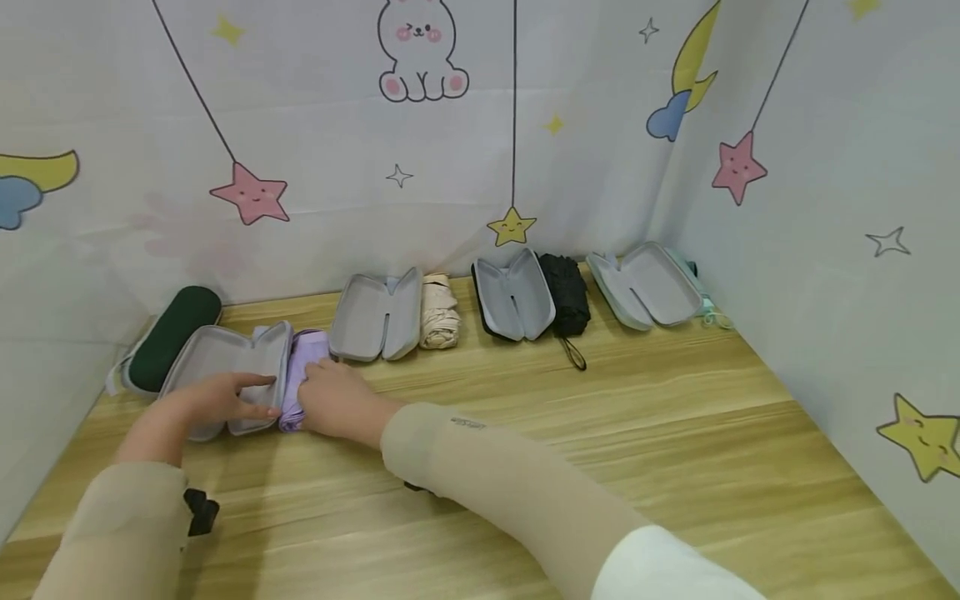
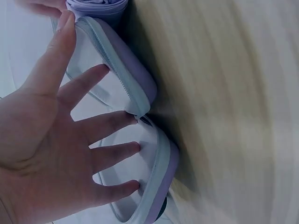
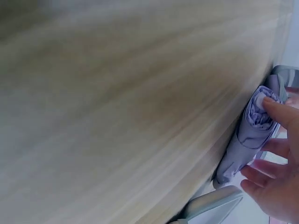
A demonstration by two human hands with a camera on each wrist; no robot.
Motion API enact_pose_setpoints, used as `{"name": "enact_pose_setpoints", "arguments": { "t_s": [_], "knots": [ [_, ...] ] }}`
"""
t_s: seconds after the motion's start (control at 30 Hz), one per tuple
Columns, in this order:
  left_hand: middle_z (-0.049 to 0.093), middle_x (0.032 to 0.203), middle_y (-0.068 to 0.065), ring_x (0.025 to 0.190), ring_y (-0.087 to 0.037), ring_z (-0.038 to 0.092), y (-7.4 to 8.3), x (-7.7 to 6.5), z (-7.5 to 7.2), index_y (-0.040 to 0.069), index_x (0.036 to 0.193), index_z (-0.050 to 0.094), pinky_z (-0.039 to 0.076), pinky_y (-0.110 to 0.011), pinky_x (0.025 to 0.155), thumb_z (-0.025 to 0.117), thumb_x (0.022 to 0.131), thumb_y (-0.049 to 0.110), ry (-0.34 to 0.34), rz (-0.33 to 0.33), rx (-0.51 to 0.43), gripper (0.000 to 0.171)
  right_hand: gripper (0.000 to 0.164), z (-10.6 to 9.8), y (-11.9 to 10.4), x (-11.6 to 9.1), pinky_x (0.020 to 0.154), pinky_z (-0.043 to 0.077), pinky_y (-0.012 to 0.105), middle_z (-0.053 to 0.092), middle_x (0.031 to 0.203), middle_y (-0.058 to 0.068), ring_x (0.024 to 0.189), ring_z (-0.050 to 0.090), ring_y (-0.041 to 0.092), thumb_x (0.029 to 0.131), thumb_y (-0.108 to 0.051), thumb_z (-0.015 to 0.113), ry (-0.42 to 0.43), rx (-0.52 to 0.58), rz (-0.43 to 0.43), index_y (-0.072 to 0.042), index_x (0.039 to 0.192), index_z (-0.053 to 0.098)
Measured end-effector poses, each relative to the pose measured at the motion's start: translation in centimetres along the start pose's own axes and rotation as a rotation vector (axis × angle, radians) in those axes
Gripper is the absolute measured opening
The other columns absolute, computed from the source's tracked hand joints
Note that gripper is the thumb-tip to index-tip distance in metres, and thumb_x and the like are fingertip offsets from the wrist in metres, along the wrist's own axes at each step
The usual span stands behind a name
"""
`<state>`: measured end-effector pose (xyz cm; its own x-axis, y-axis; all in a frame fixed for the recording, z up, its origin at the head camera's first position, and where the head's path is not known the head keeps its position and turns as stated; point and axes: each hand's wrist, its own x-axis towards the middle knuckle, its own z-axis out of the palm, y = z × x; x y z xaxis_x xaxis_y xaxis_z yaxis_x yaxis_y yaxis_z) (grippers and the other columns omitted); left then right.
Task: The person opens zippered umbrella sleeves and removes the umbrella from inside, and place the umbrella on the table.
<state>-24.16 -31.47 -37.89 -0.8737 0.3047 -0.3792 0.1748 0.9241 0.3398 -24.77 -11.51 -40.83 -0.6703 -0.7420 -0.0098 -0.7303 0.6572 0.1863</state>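
My left hand (image 1: pixel 219 397) reaches over an unzipped lavender case (image 1: pixel 213 346) with a grey lining. Its fingers are spread and fairly straight, with several fingertips at the lining and zipper edge in the left wrist view. Beside that case lies a rolled-up lavender folding umbrella (image 3: pixel 244 137). My right hand (image 1: pixel 339 402) grips it from the right. In the right wrist view the thumb rests at the umbrella's rolled end, and the other fingers bend along its side.
A closed dark green case (image 1: pixel 177 337) stands at the far left. Along the back wall are an open grey-lined case (image 1: pixel 360 321), a beige umbrella (image 1: pixel 438 312), a dark case (image 1: pixel 513 296), a black umbrella (image 1: pixel 566 293) and a mint case (image 1: pixel 660 283).
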Motion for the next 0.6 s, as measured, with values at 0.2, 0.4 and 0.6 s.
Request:
{"name": "enact_pose_setpoints", "arguments": {
  "t_s": [0.2, 0.4, 0.6],
  "knots": [
    [0.039, 0.132, -0.045, 0.121, -0.061, 0.037, -0.2, 0.7, -1.3, -0.012, 0.141, 0.038, 0.035, -0.067, 0.094, 0.068, 0.087, 0.051, -0.043, 0.000, 0.029, 0.088, 0.029, -0.3, 0.1, 1.3, 0.087, 0.044, 0.026, 0.056, 0.111, -0.009, 0.100, 0.051, 0.009, 0.090, -0.054, 0.062, -0.011, -0.043, -0.001, -0.032, 0.106, 0.072],
    [0.037, 0.133, -0.045, 0.122, -0.063, 0.034, -0.7, 1.7, -2.5, -0.011, 0.142, 0.036, 0.032, -0.069, 0.095, 0.065, 0.088, 0.054, -0.068, -0.025, 0.068, 0.089, 0.030, -0.5, 0.3, 3.1, 0.089, 0.042, 0.028, 0.062, 0.111, -0.014, 0.103, 0.049, 0.009, 0.087, -0.055, 0.065, -0.029, -0.017, 0.054, -0.033, 0.108, 0.070],
    [0.036, 0.134, -0.045, 0.122, -0.064, 0.031, -0.9, 2.9, -3.3, -0.010, 0.142, 0.036, 0.029, -0.071, 0.096, 0.063, 0.089, 0.056, -0.084, -0.033, 0.090, 0.088, 0.039, -0.5, 0.9, 4.4, 0.104, 0.027, 0.029, 0.061, 0.118, -0.020, 0.121, 0.039, 0.009, 0.089, -0.056, 0.062, -0.058, -0.056, 0.090, -0.036, 0.123, 0.061]
  ]
}}
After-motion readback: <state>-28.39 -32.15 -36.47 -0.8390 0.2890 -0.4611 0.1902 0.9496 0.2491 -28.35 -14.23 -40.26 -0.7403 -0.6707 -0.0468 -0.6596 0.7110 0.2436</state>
